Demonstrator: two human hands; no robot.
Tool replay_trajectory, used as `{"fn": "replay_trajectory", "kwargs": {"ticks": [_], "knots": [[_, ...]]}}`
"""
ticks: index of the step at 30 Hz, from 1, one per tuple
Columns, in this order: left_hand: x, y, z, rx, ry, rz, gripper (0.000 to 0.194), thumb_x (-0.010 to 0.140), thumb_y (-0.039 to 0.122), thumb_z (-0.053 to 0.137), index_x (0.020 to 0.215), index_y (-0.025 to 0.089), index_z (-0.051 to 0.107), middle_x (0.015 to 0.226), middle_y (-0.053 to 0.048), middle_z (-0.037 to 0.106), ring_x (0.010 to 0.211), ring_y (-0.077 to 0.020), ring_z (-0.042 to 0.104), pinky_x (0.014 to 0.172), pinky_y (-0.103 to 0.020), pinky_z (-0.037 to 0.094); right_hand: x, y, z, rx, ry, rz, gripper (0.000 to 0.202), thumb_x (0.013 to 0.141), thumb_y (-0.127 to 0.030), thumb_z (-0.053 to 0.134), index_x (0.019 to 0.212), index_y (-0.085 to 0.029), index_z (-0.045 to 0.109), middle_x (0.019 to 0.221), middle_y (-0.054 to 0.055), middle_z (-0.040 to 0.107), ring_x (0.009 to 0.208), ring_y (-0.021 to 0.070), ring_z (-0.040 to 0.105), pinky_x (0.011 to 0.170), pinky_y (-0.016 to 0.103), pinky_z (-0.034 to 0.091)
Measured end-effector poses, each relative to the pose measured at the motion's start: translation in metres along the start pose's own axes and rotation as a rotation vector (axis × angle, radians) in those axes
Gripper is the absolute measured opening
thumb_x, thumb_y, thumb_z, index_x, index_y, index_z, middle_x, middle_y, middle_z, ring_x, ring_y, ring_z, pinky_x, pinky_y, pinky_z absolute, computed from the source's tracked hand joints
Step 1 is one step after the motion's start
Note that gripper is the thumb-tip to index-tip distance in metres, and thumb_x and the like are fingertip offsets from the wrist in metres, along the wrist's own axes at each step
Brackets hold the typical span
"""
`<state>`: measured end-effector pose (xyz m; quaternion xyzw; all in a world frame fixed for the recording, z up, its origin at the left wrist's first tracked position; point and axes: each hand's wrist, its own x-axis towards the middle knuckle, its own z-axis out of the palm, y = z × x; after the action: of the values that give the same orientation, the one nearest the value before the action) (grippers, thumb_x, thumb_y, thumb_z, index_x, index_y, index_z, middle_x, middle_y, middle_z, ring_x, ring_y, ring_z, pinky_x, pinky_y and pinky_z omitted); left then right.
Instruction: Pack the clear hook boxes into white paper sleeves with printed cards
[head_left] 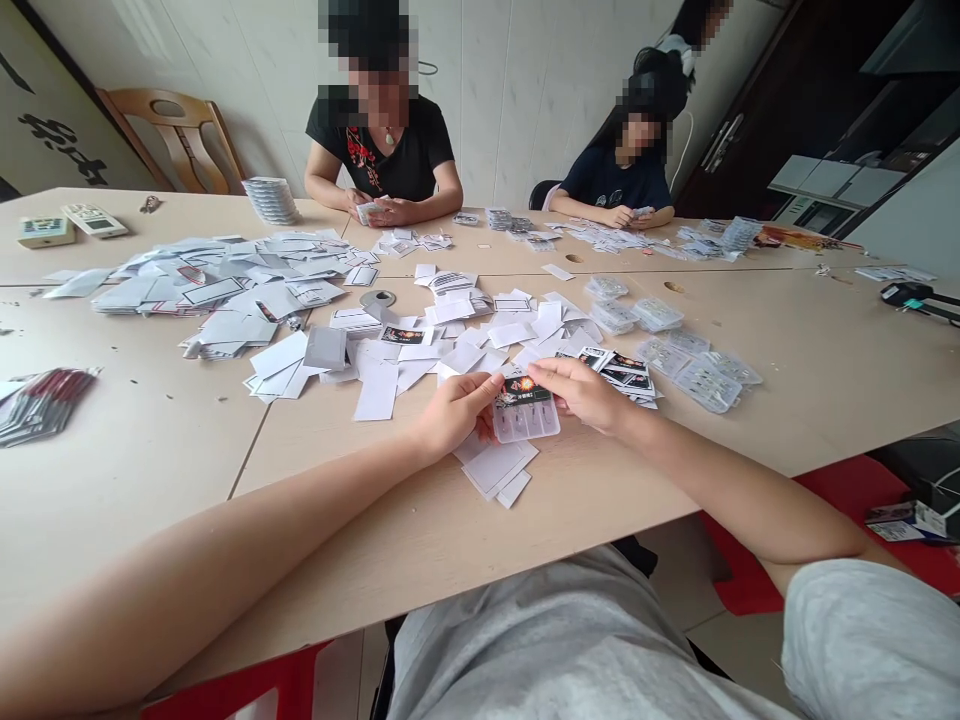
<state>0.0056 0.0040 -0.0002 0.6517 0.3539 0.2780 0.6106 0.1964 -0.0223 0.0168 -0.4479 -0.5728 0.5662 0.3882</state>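
Case point(527, 422), clear and divided into compartments with a black printed card at its upper part, was found held between the person's two hands above the near side of the tabletop point(337, 540). The left hand point(459, 408) was partly closed, with its thumb on the upper left corner and its other fingers curled behind the edge. The right hand point(583, 392) was likewise partly closed, with its digits pinching the upper right corner. How firmly either hand gripped could not be told.

The hold at opposite corners was judged to serve steadiness; it also left the print and the lower compartments exposed to the person's view. The case lay directly between the hands, touching both, and tilted towards the person.

White slips point(495, 468) lay below and partly behind it, close to the left hand. Black printed cards point(628, 378) lay just beyond the right hand, probably so placed for a short reach. Other clear cases point(705, 378) were grouped further right, beside the cards, presumably to keep them out of the paper. A spread of loose white cards point(457, 330) lay beyond both hands, with a tape roll point(377, 298) at its far left.
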Motion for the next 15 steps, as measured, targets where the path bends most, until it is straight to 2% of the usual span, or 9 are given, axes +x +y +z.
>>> {"fn": "replay_trajectory", "kwargs": {"ticks": [3,6,7,8,10,12,13,15], "knots": [[-0.004,0.004,0.002,0.007,-0.005,0.018,0.042,0.086,0.057,0.046,0.090,0.016,0.053,0.054,0.001,0.056,0.046,-0.0109,0.053,0.046,-0.021,0.040,-0.003,-0.009,-0.011,-0.029,-0.046,0.059,0.035,0.077,-0.048,0.065,0.071,-0.015,0.057,0.050,-0.007,0.036,0.040,0.0027,0.024,0.038,0.018,0.015],[-0.006,0.005,0.003,-0.084,0.130,0.053,0.047,0.088,0.060,0.039,0.112,0.021,0.045,0.055,0.004,0.056,0.046,-0.0108,0.051,0.045,-0.020,0.038,0.007,-0.015,-0.030,0.005,-0.041,0.160,0.031,0.075,-0.043,0.069,0.078,-0.012,0.063,0.047,-0.008,0.040,0.036,0.0012,0.018,0.033,0.018,0.012],[-0.006,0.005,0.003,-0.134,0.169,0.054,0.047,0.088,0.061,0.038,0.113,0.021,0.044,0.055,0.004,0.055,0.046,-0.0104,0.049,0.046,-0.020,0.037,0.014,-0.016,-0.037,0.057,0.039,0.152,0.028,0.074,-0.040,0.071,0.080,-0.013,0.064,0.047,-0.007,0.043,0.035,0.0013,0.022,0.031,0.017,0.015],[-0.005,0.004,0.003,-0.184,0.190,0.049,0.046,0.088,0.060,0.037,0.111,0.021,0.044,0.055,0.004,0.054,0.046,-0.0101,0.048,0.047,-0.021,0.037,0.022,-0.018,-0.045,0.148,0.177,0.086,0.025,0.074,-0.037,0.071,0.081,-0.014,0.063,0.049,-0.006,0.047,0.036,0.0025,0.031,0.031,0.016,0.023],[-0.003,0.003,0.003,-0.251,0.191,0.036,0.042,0.089,0.057,0.039,0.109,0.021,0.044,0.056,0.004,0.054,0.047,-0.0100,0.048,0.049,-0.022,0.038,0.035,-0.021,-0.056,0.345,0.373,-0.078,0.019,0.079,-0.034,0.066,0.084,-0.017,0.059,0.068,0.001,0.063,0.054,0.0082,0.057,0.044,0.017,0.045],[-0.003,0.004,0.003,-0.258,0.185,0.022,0.038,0.089,0.054,0.041,0.107,0.021,0.044,0.057,0.004,0.055,0.048,-0.0101,0.048,0.050,-0.022,0.038,0.038,-0.026,-0.062,0.449,0.437,-0.147,0.016,0.085,-0.033,0.059,0.084,-0.017,0.058,0.084,0.006,0.067,0.073,0.0112,0.064,0.058,0.020,0.053],[-0.004,0.004,0.003,-0.247,0.182,0.012,0.036,0.089,0.053,0.041,0.106,0.021,0.044,0.058,0.004,0.055,0.048,-0.0102,0.049,0.050,-0.022,0.038,0.034,-0.029,-0.062,0.461,0.448,-0.158,0.013,0.086,-0.030,0.056,0.084,-0.017,0.058,0.086,0.006,0.067,0.074,0.0108,0.064,0.059,0.020,0.053],[-0.005,0.005,0.003,-0.218,0.164,-0.008,0.034,0.090,0.051,0.042,0.105,0.020,0.044,0.059,0.003,0.055,0.049,-0.0103,0.050,0.050,-0.022,0.037,0.018,-0.035,-0.060,0.388,0.451,-0.218,0.008,0.086,-0.024,0.055,0.089,-0.020,0.060,0.078,0.002,0.063,0.063,0.0082,0.060,0.053,0.018,0.050]]}}
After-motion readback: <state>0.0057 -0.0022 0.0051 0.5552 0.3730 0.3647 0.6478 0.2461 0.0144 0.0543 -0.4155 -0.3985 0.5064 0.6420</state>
